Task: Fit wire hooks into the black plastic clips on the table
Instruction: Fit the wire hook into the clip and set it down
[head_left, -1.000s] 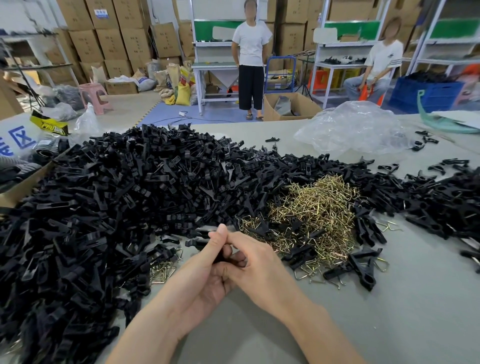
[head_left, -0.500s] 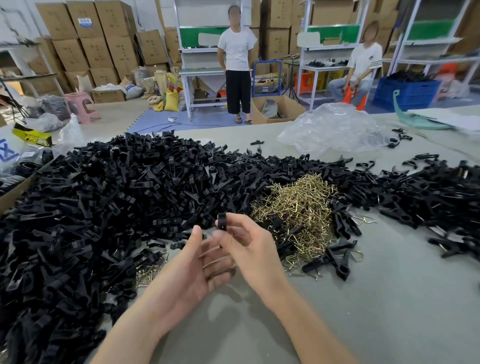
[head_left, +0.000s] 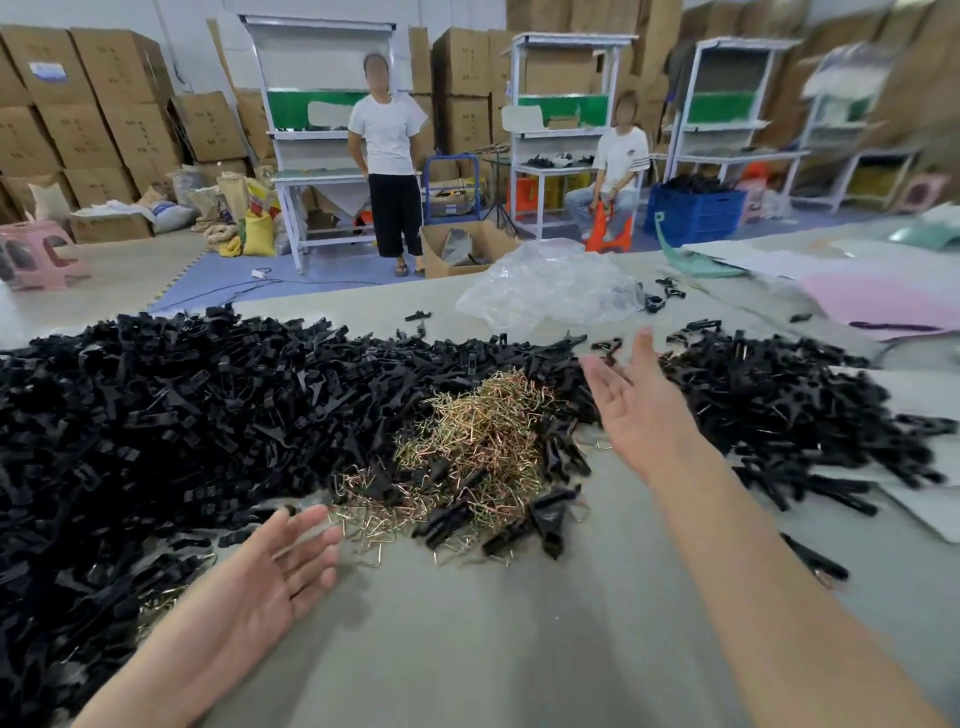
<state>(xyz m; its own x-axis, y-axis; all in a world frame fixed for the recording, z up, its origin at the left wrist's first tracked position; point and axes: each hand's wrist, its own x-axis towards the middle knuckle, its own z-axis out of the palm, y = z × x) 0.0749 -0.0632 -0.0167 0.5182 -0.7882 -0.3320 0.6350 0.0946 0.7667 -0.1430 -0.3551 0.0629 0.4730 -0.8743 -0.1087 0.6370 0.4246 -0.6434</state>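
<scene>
A big heap of black plastic clips (head_left: 171, 415) covers the left and middle of the grey table (head_left: 467, 649). A smaller heap of black clips (head_left: 789, 405) lies to the right. Between them sits a pile of brass-coloured wire hooks (head_left: 483, 441), with a few clips on top of it. My left hand (head_left: 275, 566) hovers palm up near the table's front, just left of the hooks, fingers spread and holding nothing. My right hand (head_left: 634, 400) is stretched out above the gap between the hooks and the right heap, open and holding nothing.
A crumpled clear plastic bag (head_left: 550, 286) lies at the table's far side. Pink and white sheets (head_left: 883, 306) sit at the right. Beyond the table, a standing person (head_left: 389, 171), a seated person (head_left: 613, 176), white shelving racks and stacked cardboard boxes.
Both hands were together near the front, working on one black clip. Now they have parted; the right hand has swung out towards the right heap, and neither holds the clip. The camera tilted up.
</scene>
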